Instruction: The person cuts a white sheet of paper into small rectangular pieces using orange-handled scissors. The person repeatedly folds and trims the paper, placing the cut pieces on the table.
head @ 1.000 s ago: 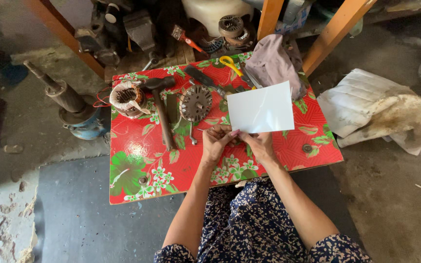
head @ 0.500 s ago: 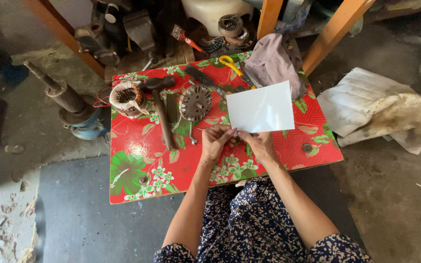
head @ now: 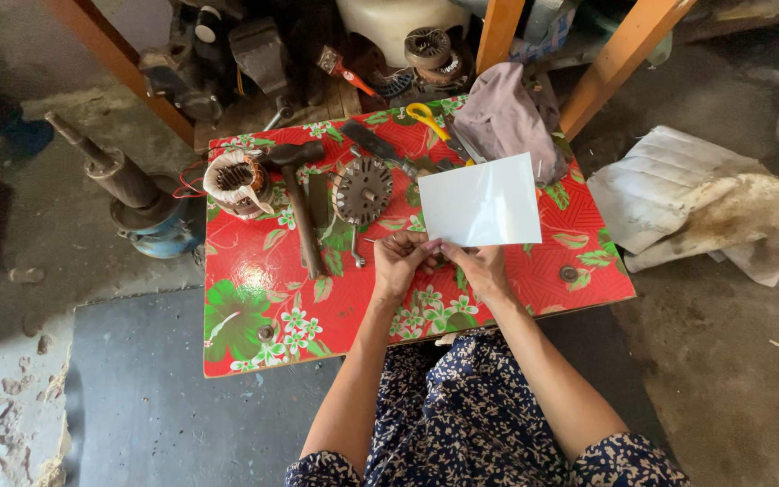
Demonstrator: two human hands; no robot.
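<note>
Paper first: a white glossy sheet (head: 482, 201) sits held up over the far middle of the red flowered table (head: 254, 334), its near edge caught by both hands at once. Left hand (head: 400, 264) has its fingers curled in and closing on the sheet's lower left corner, thumb side up, a pinch rather than a flat press. Right hand (head: 481, 269) comes in just beside it, fingers drawn together under the lower edge, though exactly which fingertips bite the paper is hidden by the knuckles. Both hands nearly touch each other, so the grip is narrow for a sheet this wide. My read: to handle it well, keep the pinch light so the glossy face does not crease, and let the hands slide apart along the edge for steadier control; the free far corners look ready to droop or catch. Just beyond the sheet's left edge lies a round toothed metal disc (head: 362, 190), close enough to snag a corner. Next to that a hammer (head: 297, 212) runs lengthwise, then a wound motor stator (head: 234, 180) at the table's left. Behind the paper, yellow-handled scissors (head: 427, 117) and a grey cloth (head: 502, 122).
</note>
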